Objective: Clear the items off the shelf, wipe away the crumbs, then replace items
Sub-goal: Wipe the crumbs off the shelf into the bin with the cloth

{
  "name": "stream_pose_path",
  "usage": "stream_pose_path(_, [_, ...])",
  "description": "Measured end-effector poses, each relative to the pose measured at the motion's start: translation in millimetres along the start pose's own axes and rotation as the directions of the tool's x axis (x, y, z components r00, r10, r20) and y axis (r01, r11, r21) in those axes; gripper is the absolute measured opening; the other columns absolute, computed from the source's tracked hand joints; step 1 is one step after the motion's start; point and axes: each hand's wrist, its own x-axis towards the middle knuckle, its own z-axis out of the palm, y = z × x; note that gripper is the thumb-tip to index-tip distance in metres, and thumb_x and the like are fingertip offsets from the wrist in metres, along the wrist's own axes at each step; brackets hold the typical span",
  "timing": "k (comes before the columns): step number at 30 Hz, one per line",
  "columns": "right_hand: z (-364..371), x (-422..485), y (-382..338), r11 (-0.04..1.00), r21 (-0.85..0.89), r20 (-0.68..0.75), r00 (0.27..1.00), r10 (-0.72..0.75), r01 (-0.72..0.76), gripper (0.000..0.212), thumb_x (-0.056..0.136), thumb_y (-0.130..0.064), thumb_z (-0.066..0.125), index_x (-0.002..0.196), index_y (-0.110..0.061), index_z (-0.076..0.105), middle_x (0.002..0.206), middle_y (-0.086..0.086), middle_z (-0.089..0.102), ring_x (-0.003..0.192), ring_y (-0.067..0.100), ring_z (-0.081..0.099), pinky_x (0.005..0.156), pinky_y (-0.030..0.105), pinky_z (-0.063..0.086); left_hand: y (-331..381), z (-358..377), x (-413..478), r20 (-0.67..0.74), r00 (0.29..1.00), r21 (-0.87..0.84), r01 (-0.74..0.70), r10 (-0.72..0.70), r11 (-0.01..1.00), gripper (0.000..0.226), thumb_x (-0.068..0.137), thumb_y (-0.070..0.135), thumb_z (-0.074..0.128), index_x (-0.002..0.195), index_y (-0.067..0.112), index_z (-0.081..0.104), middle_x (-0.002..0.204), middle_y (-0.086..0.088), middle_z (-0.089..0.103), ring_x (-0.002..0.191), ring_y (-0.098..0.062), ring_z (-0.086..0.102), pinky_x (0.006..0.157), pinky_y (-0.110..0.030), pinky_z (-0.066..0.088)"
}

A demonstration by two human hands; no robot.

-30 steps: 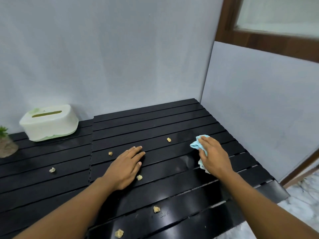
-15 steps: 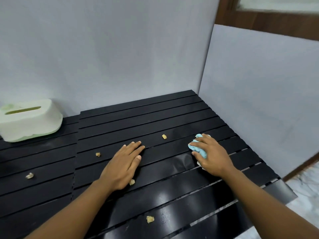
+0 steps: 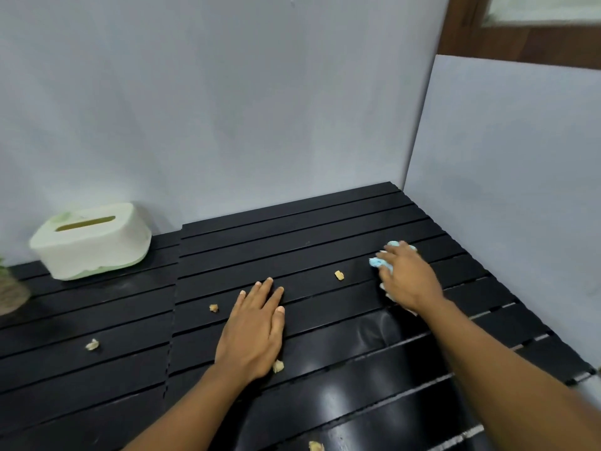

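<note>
On the black slatted shelf (image 3: 325,229), the left hand (image 3: 252,333) lies flat, palm down, fingers straight and close together, holding nothing. The right hand (image 3: 408,278) is further back and to the right, near the rear right corner. Its fingers are bent over a bunched light-blue cloth (image 3: 377,262), gripping it and pressing it onto the slats. The cloth shows beyond the fingertips and again, paler, under the heel of the palm.

Pale crumbs (image 3: 339,275) lie scattered on the shelf, this one between the two hands. A second crumb (image 3: 213,308) sits just left of the left hand's fingers, and a third (image 3: 278,366) touches the heel of that hand. A fourth (image 3: 92,345) is well out to the left, and a fifth (image 3: 315,446) is at the near edge of the view.

A white and green box (image 3: 92,240) with a slot on top stands at the back left against the wall (image 3: 227,109). A pot (image 3: 11,292) is partly seen at the left edge. A grey panel (image 3: 504,174) closes the right side.
</note>
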Motion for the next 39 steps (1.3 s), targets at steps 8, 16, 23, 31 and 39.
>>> stream_pose_path(8, [38.8,-39.7,-126.3,0.868,0.301,0.060,0.901,-0.430,0.395,0.036,0.091,-0.027,0.047,0.124,-0.024,0.062,0.139,-0.010,0.052,0.138,0.007,0.034,0.112,0.029,0.030,-2.9,-4.5,-0.8,0.029,1.000,-0.044,-0.002,0.003,0.999,0.080,0.084,0.053,-0.004,0.149,0.019,0.026,0.159,0.007,0.016,0.145,-0.002,0.006,0.117,-0.022,-0.002])
stream_pose_path(16, [-27.6,-28.3,-10.5,0.982,0.176,-0.120,0.992,-0.045,0.066,0.028,0.093,-0.021,0.050,0.115,-0.025,0.067,0.130,-0.007,0.059,0.125,0.013,0.050,0.102,0.028,0.037,-32.9,-23.3,-24.6,0.078,0.994,0.019,-0.082,0.081,0.996,0.078,0.084,0.054,-0.003,0.151,0.019,0.019,0.158,0.013,0.005,0.141,0.004,-0.006,0.112,-0.015,-0.010])
stream_pose_path(23, [-11.5,-48.1,31.4,0.990,-0.085,0.016,0.993,0.116,-0.114,0.046,0.093,-0.017,0.043,0.139,-0.010,0.044,0.148,0.006,0.041,0.141,0.027,0.024,0.112,0.040,0.028,-29.3,-21.3,-24.5,0.067,0.995,0.037,-0.074,0.071,0.997,0.078,0.086,0.051,0.000,0.150,0.014,0.022,0.160,0.007,0.012,0.145,-0.003,0.001,0.115,-0.020,-0.007])
stream_pose_path(31, [12.5,-99.9,-96.7,0.960,0.114,0.030,0.964,-0.263,0.258,0.043,0.091,-0.016,0.045,0.133,-0.019,0.054,0.144,-0.007,0.046,0.142,0.014,0.027,0.113,0.018,0.012,-17.8,-30.6,-35.9,0.050,0.998,0.062,-0.051,0.048,0.997,0.082,0.083,0.051,-0.002,0.147,0.012,0.032,0.157,0.002,0.024,0.145,-0.011,0.014,0.115,-0.022,-0.001])
stream_pose_path(39, [5.5,-107.8,-116.3,0.904,0.368,0.158,0.943,-0.292,0.218,0.037,0.094,-0.021,0.046,0.127,-0.028,0.059,0.137,-0.012,0.054,0.135,0.004,0.037,0.110,0.025,0.032,-23.8,-37.6,-65.7,0.098,0.993,0.069,-0.069,0.062,0.995,0.081,0.084,0.053,-0.003,0.149,0.015,0.026,0.159,0.004,0.017,0.146,-0.010,0.009,0.115,-0.021,-0.003])
